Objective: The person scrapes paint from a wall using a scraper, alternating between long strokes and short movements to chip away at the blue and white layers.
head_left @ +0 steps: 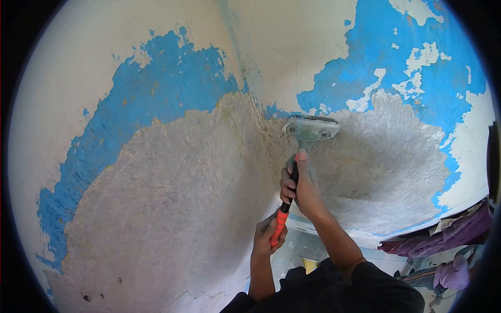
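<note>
A long-handled scraper (pixel 311 129) has its wide metal head, fixed with two screws, against the wall just right of the corner, at the lower edge of the blue paint (pixel 344 78). My right hand (pixel 299 182) is wrapped round the upper, black part of the handle, thumb pointing up toward the head. Lower down, my left hand (pixel 270 236) grips the red-orange grip (pixel 280 227) at the handle's end. Around and below the blade the wall shows bare grey plaster (pixel 376 156).
On the left wall, a blue band (pixel 141 83) borders cream paint and grey plaster (pixel 172 198). At the lower right hang purple cloths (pixel 449 235), with a purple item (pixel 453 272) below. Something yellow (pixel 309 265) is on the tiled floor (pixel 292 250).
</note>
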`<state>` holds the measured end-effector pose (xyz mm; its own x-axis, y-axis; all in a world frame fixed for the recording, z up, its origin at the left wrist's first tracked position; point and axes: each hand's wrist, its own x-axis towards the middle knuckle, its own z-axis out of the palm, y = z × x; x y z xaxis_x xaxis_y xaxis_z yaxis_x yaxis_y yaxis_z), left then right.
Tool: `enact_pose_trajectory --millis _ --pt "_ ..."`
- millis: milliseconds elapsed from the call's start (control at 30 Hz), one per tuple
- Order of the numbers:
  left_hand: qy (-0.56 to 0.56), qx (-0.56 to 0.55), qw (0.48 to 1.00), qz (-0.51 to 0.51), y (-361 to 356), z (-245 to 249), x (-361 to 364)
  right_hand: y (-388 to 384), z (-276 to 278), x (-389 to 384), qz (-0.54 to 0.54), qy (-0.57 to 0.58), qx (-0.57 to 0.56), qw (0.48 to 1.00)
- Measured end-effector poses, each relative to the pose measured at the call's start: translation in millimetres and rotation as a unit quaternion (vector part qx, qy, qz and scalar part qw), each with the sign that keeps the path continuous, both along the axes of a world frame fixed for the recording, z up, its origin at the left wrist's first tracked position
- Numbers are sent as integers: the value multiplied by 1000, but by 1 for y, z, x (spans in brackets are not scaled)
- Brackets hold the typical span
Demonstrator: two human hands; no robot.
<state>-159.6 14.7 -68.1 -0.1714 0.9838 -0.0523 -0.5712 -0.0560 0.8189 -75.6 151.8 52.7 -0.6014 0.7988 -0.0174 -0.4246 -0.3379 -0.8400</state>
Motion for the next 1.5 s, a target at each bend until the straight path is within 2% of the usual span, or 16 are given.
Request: enact_pose_trajectory --millis 100,200,300,400,567,700,767,900,967,1267,1400,1500 --pt "-28 -17 999 9 -13 -15 7 -5 -18 1 5 -20 2 1000" --pt "-65 -34 997 8 -20 -29 9 -10 -42 -3 16 -29 -44 998" --pt "-49 -32 998 6 -20 -27 6 -8 -38 -4 13 -24 -31 999" --pt "-17 -17 1000 2 -7 -10 -3 -3 -6 -4 -12 -23 -1 1000" --pt "-11 -30 999 17 -8 0 4 -4 -18 -5 -5 -28 -7 1000" --pt "-50 -36 998 5 -15 -24 4 -8 -42 -9 13 -27 -25 999" --pt "-64 -21 998 -20 -18 -30 -1 -5 -41 -8 10 -21 -29 999" --pt "16 -27 1000 -5 -4 -14 -7 0 -11 -5 -12 -12 6 1000" --pt "23 -26 999 -4 0 -4 -11 0 -15 -6 -9 -8 7 1000" --pt "-45 -36 998 -10 -15 -31 -7 -2 -46 -12 20 -12 -13 1000" --pt "12 -20 1000 -14 -2 -6 -10 3 -14 -5 18 18 10 1000" --pt "11 -24 999 -23 -3 -2 -15 1 -21 -9 20 23 -11 999"
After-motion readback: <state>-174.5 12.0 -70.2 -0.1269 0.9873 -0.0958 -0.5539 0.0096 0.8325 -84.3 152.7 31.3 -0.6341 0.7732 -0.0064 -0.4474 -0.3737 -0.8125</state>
